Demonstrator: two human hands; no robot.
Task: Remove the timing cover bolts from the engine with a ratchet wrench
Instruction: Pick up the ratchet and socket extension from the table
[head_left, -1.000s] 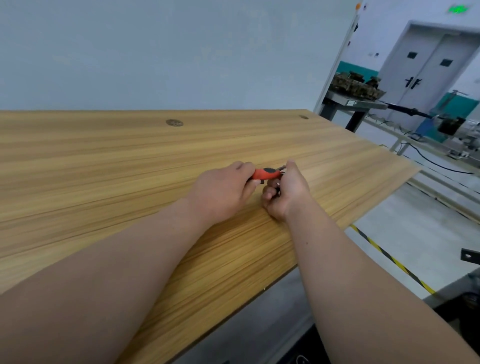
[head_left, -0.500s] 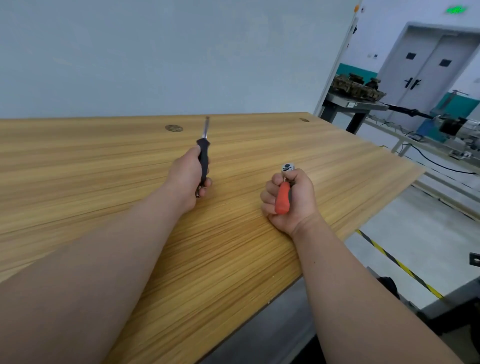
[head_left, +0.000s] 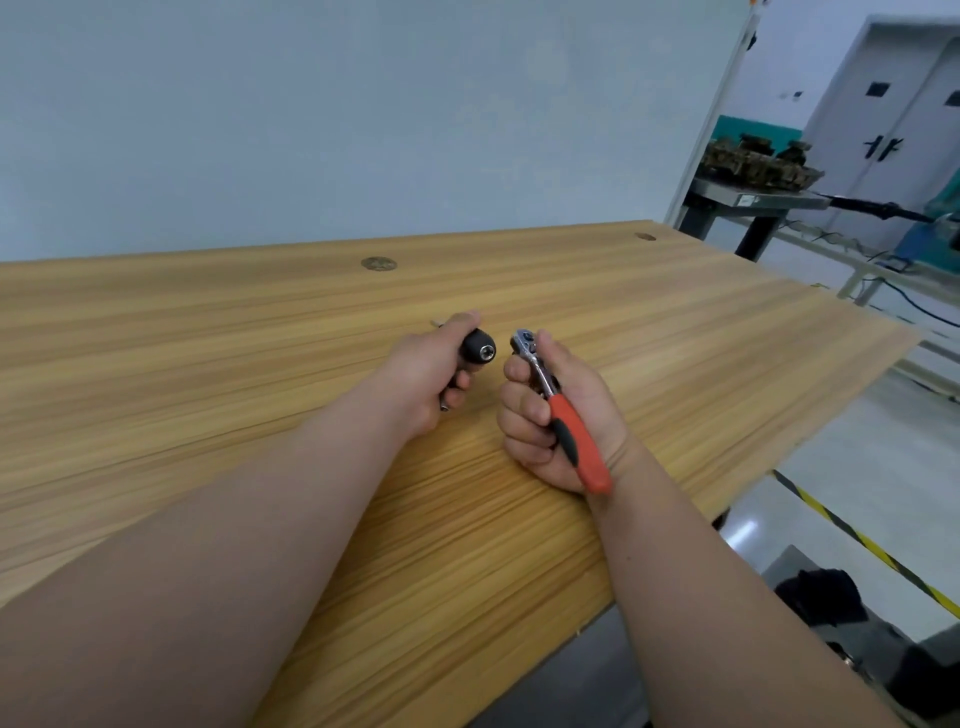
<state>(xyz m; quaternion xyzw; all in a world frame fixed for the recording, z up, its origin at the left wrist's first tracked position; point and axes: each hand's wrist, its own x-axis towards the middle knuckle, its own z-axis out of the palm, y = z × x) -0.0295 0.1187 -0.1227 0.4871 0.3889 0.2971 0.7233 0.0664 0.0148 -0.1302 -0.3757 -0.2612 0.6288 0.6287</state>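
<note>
My right hand (head_left: 558, 415) grips a ratchet wrench (head_left: 563, 415) with an orange and black handle, its steel head pointing up and away beside my thumb. My left hand (head_left: 428, 376) holds a black-handled driver tool (head_left: 477, 349), the handle's butt end with a metal insert turned toward the ratchet head. A thin metal shaft tip shows just beyond my left fingers. Both hands rest on the wooden tabletop (head_left: 208, 364), a short gap between the two tools. An engine (head_left: 753, 161) sits on a separate stand far off at the right.
The table's right edge (head_left: 779, 467) drops to a grey floor with yellow-black tape (head_left: 857, 540). A round grommet (head_left: 378, 263) sits near the table's back edge by a pale wall. Grey double doors (head_left: 893, 140) and benches with cables stand beyond.
The hands, joined on the tool a second ago, parted. My left hand has swung the black-handled tool from pointing away to butt end facing the ratchet. My right hand tilted the ratchet handle toward me.
</note>
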